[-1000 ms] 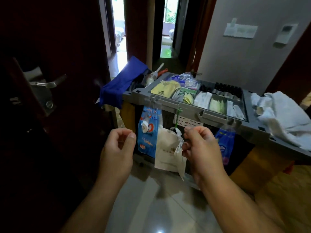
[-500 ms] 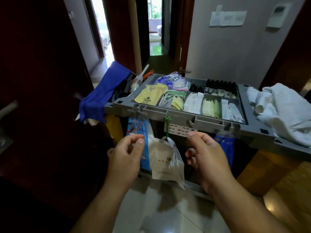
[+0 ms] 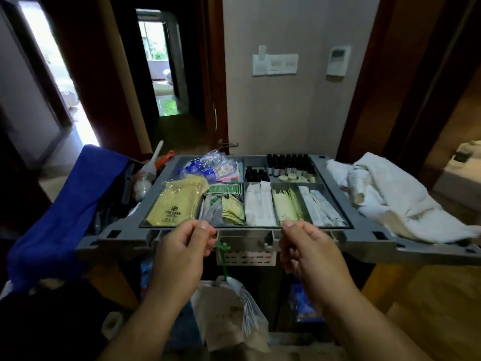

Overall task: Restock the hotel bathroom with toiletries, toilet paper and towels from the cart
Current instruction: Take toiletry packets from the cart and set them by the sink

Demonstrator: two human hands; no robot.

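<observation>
A grey housekeeping cart (image 3: 374, 238) stands in front of me, its top tray split into compartments. These hold yellow packets (image 3: 175, 205), green and yellow sachets (image 3: 229, 201), white wrapped toiletries (image 3: 260, 207) and small dark bottles (image 3: 289, 164). White towels (image 3: 390, 199) lie heaped on the cart's right end. My left hand (image 3: 182, 254) and my right hand (image 3: 309, 251) hover at the tray's front edge, fingers curled, nothing held. Below them a bundle of paper and plastic bags (image 3: 229, 311) hangs from a green tie (image 3: 223, 254).
A blue cloth (image 3: 59, 217) drapes over the cart's left end, with a brush (image 3: 153, 165) behind it. Dark wooden door frames stand on both sides. A wall with switch plates (image 3: 274, 64) is behind the cart. An open doorway (image 3: 161, 74) leads away at the back.
Both hands have risen from the hanging bags to the tray's front edge. The view has lifted and come closer, so the cart's top now faces me squarely.
</observation>
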